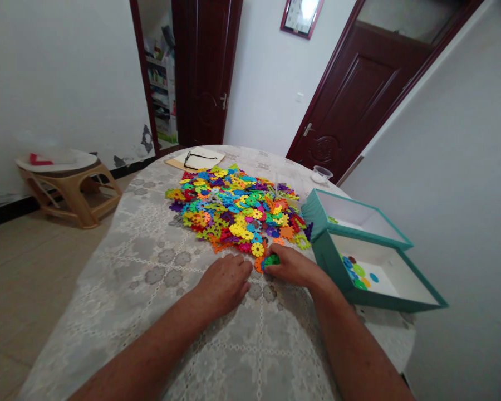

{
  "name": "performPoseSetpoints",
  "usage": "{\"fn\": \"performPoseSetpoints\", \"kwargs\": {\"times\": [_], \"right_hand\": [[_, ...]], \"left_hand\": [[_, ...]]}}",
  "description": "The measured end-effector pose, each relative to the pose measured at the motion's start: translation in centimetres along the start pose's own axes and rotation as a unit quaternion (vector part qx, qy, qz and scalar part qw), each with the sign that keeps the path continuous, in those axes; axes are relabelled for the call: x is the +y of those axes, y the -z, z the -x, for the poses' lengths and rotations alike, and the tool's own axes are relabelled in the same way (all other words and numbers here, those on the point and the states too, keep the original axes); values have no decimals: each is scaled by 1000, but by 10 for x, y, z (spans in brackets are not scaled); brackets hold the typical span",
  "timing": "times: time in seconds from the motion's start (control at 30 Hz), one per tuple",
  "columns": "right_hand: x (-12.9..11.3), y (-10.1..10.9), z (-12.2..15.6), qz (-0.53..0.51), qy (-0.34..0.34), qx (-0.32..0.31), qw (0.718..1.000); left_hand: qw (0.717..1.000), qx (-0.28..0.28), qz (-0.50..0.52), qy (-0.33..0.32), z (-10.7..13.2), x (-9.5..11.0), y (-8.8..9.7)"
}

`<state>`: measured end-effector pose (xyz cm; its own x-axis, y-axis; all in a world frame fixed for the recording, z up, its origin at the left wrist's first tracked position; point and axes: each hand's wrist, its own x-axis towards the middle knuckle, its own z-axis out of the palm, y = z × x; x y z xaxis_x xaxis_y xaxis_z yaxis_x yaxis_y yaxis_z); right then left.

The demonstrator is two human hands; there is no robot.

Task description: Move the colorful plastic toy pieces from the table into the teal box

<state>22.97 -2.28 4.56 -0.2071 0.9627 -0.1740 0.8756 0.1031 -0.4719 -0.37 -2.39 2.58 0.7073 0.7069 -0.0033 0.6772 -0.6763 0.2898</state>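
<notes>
My right hand [292, 264] pinches a green notched plastic disc [272, 260] between thumb and fingers, at the near edge of a big pile. A blue piece shows beside the green one, and an orange notched disc [258, 264] lies just left of it. My left hand [227, 281] rests on the tablecloth to the left, fingers curled under; what they hold, if anything, is hidden. Beyond both hands spreads the pile of multicoloured interlocking discs [234, 203]. A yellow disc [257, 249] lies at its front.
To the right stands an open teal box [390, 302] with several discs inside, its lid [390, 217] tipped back behind it. A clear plastic cup [322, 172] sits at the table's far right. Glasses [200, 157] lie on papers at the back. A stool [77, 192] stands left.
</notes>
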Motion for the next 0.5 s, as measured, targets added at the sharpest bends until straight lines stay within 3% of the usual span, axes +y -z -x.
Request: {"fn": "performPoseSetpoints", "kwargs": {"times": [0.3, 0.5], "right_hand": [[-12, -3, 3, -3, 11, 0, 1000], [-6, 0, 0, -73, 58, 32, 995]], "left_hand": [[1000, 29, -9, -1, -2, -1, -9], [999, 33, -5, -2, -3, -1, -10]]}}
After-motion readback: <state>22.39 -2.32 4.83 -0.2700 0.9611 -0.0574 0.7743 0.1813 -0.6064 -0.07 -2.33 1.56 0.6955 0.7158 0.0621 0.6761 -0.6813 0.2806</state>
